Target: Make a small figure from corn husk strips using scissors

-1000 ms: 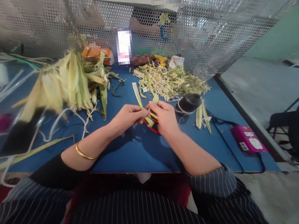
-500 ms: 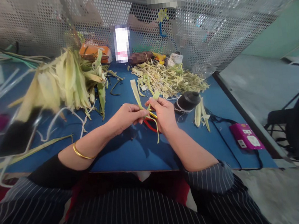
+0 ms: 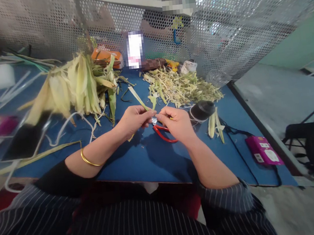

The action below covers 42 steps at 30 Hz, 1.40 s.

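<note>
My left hand [image 3: 135, 120] is closed in a pinch on a pale green corn husk strip [image 3: 138, 98]. One end points up and away to the left, and a shorter piece [image 3: 153, 101] stands beside it. My right hand [image 3: 178, 124] is closed, its thumb and fingertips meeting the left fingertips at the strip's gathered part; the exact grip is partly hidden. Scissors with red handles [image 3: 165, 136] lie just below the hands, their blades mostly covered. A black thread cone [image 3: 202, 109] stands to the right of my right hand.
Corn husks [image 3: 82, 84] are heaped at left and shredded husk [image 3: 181, 83] at the back. A lit phone [image 3: 135, 48] stands by the mesh panel. Husk pieces [image 3: 215, 126] and a magenta box [image 3: 263, 150] lie right; a white cable [image 3: 63, 131] loops at left.
My hands have drawn together at the fingertips, and the strip's hanging tail is no longer seen below them. More of the red scissors shows. The view has shifted slightly.
</note>
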Available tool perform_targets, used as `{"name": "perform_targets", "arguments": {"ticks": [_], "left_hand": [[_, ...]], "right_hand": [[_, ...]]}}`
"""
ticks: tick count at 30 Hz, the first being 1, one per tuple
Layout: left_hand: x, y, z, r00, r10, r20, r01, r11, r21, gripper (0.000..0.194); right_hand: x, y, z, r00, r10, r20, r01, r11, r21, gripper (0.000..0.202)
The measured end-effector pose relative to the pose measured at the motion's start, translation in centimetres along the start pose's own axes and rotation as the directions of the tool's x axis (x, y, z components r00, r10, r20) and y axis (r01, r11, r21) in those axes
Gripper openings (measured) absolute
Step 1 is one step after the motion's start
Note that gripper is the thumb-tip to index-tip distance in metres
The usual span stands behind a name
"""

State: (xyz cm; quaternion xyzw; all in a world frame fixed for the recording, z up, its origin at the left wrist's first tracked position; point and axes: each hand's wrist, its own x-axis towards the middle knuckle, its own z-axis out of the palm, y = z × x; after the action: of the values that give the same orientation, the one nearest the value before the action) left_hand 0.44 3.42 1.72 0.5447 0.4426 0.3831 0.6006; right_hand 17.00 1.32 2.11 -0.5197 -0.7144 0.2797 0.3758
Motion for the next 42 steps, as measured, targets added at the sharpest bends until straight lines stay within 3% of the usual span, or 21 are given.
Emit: {"name": "perform_targets", "arguments": {"ticks": [9, 13, 15, 17, 20, 23, 26, 31, 35, 39, 40, 42], "left_hand": [[0.3, -0.4, -0.1, 0.999, -0.005, -0.034, 0.003, 0.999, -0.052, 0.022], [-0.1, -0.1, -0.2, 0.994, 0.041, 0.104, -0.048, 0.996, 0.068, 0.027], [-0.5, 0.1, -0.1, 0.976, 0.069, 0.208, -0.108, 0.977, 0.184, 0.031], [-0.7, 0.0, 0.3, 0.959, 0.07, 0.276, -0.146, 0.952, 0.268, 0.033], [-0.8, -0.5, 0.7, 0.958, 0.06, 0.279, -0.154, 0.932, 0.329, 0.03], [-0.6, -0.9, 1.0, 0.959, 0.081, 0.271, -0.177, 0.92, 0.35, 0.027], [-0.5, -1.1, 0.9, 0.949, 0.076, 0.305, -0.192, 0.908, 0.373, 0.027], [-0.5, -1.3, 0.9, 0.947, 0.067, 0.313, -0.19, 0.904, 0.382, 0.029], [-0.5, -0.8, 0.9, 0.982, 0.039, 0.184, -0.079, 0.972, 0.22, 0.027], [0.0, 0.0, 0.3, 0.999, -0.035, 0.039, 0.042, 0.983, -0.179, 0.019], [0.1, 0.1, 0.1, 0.999, -0.034, 0.023, 0.039, 0.964, -0.262, 0.017], [0.4, 0.2, -0.2, 1.0, -0.012, -0.014, 0.006, 0.928, -0.371, 0.016]], "right_hand": [[-0.1, 0.0, -0.7, 0.998, -0.052, 0.033, 0.055, 0.995, -0.078, 0.024], [0.2, -0.4, -1.3, 0.952, -0.217, -0.218, 0.169, 0.961, -0.218, 0.016], [0.4, -0.4, -1.3, 0.936, -0.244, -0.254, 0.183, 0.953, -0.24, 0.016], [0.5, -0.2, -0.9, 0.975, -0.165, -0.15, 0.144, 0.98, -0.139, 0.014], [0.4, 0.3, -0.1, 0.999, 0.042, 0.016, -0.043, 0.992, 0.119, 0.015], [0.2, 0.4, 0.6, 0.993, 0.114, -0.041, -0.103, 0.974, 0.2, 0.015], [-0.1, 0.3, 1.3, 0.986, 0.038, -0.159, -0.017, 0.991, 0.134, 0.015], [0.1, 0.3, 2.2, 0.953, -0.171, -0.251, 0.165, 0.985, -0.043, 0.015], [0.1, -0.1, 1.1, 0.903, -0.322, -0.284, 0.266, 0.939, -0.217, 0.009], [-0.9, -1.0, -0.2, 0.814, -0.381, -0.439, 0.272, 0.917, -0.293, 0.011], [-1.2, -1.1, -0.2, 0.822, -0.36, -0.442, 0.254, 0.926, -0.28, 0.012], [-1.4, -1.2, 0.3, 0.899, -0.267, -0.348, 0.194, 0.954, -0.231, 0.017]]}}
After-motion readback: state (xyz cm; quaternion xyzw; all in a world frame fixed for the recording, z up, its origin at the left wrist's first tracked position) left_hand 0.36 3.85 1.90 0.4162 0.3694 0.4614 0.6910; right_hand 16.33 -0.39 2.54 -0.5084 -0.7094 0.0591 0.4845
